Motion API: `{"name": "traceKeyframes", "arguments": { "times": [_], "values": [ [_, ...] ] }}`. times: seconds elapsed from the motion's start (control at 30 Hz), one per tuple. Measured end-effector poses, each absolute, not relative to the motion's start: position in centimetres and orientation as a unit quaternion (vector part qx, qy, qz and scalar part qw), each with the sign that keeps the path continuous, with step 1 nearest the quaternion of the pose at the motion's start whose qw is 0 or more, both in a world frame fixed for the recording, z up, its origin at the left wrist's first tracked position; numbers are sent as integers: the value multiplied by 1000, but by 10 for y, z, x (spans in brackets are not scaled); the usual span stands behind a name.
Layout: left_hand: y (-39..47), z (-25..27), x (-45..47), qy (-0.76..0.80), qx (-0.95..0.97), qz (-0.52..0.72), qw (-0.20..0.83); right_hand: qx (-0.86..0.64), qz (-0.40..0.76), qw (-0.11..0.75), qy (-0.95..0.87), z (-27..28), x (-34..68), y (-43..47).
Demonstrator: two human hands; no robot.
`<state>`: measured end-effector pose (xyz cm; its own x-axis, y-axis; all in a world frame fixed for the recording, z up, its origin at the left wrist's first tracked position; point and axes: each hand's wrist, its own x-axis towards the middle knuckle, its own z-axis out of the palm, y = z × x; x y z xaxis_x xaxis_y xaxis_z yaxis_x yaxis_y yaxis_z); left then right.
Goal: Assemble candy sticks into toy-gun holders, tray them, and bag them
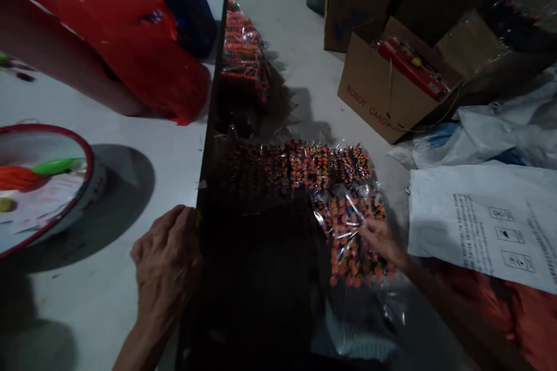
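My right hand pinches the top of a clear plastic bag filled with rows of small orange-tipped pieces, whose exact kind I cannot make out. The bag is low beside the table, near similar packed bags on the floor. On the white table, my left hand rests at the dark edge with its fingers curled over it; the fingertips are hidden. To its left stands a white enamel basin with a red rim, holding orange and green items and paper.
A red plastic bag and a dark blue container stand at the table's far end. More packed bags lie beyond. An open cardboard box marked "ROBOT CANDY" and a white printed sack are on the right.
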<state>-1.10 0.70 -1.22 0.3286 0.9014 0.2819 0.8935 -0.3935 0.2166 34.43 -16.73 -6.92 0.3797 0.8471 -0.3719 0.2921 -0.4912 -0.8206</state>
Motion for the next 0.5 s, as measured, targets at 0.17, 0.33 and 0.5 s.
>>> {"name": "traceKeyframes", "arguments": {
  "times": [0.17,0.33,0.5],
  "values": [
    [7,-9,-11,542,820,184,18,-803,339,294,-391,-79,421,-116],
    [9,-12,-15,534,824,190,20,-831,272,229,-428,-103,450,-31],
    [10,-12,-17,534,822,194,21,-860,231,165,-425,-137,440,46]
  ]
}}
